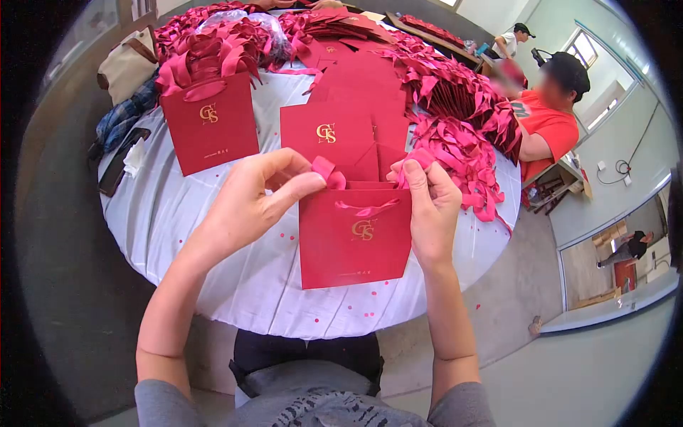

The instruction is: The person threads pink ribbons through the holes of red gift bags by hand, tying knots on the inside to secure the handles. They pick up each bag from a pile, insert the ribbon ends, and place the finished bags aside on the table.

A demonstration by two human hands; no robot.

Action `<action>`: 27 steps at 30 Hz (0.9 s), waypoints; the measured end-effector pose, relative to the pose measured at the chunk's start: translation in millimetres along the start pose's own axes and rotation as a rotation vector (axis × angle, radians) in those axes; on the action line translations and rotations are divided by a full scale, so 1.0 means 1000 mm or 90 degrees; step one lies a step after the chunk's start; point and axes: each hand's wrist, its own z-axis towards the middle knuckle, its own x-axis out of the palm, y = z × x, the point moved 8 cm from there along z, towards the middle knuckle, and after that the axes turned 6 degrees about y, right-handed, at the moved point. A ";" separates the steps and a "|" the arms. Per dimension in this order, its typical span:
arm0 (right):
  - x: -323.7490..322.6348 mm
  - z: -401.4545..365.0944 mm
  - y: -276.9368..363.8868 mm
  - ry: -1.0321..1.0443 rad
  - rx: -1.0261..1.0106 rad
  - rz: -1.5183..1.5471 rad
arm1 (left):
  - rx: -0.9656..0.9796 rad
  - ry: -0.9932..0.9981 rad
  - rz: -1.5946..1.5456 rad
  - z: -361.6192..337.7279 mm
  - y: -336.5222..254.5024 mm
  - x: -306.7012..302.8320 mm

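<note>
A red paper gift bag [356, 252] with a gold emblem stands before me at the near part of the table, a pink ribbon handle [366, 208] across its front. At the bag's top left, my left hand [260, 196] pinches a pink ribbon [329, 171] between thumb and fingers. My right hand [430, 203] grips another stretch of pink ribbon [418, 156] at the top right corner. Whether both stretches belong to one ribbon is hidden behind the bag's rim. Flat red bags [324, 135] lie just behind it.
Another red bag [210, 128] stands left, near a phone-like black object [124, 160] and crumpled tissue [134, 158]. Bundles of ribboned bags [455, 89] and loose ribbons [455, 153] cover the right side of the white-covered table [242, 285]. A person in an orange shirt [548, 132] sits right.
</note>
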 end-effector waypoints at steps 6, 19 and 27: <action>-0.001 -0.004 0.004 -0.025 -0.030 -0.072 | -0.077 0.098 -0.047 0.012 -0.002 0.023; 0.009 -0.011 0.001 0.003 -0.078 -0.080 | -0.094 0.168 -0.515 0.045 0.008 0.029; 0.009 -0.011 -0.005 0.005 -0.074 -0.123 | -0.117 0.152 -0.606 0.045 0.013 0.023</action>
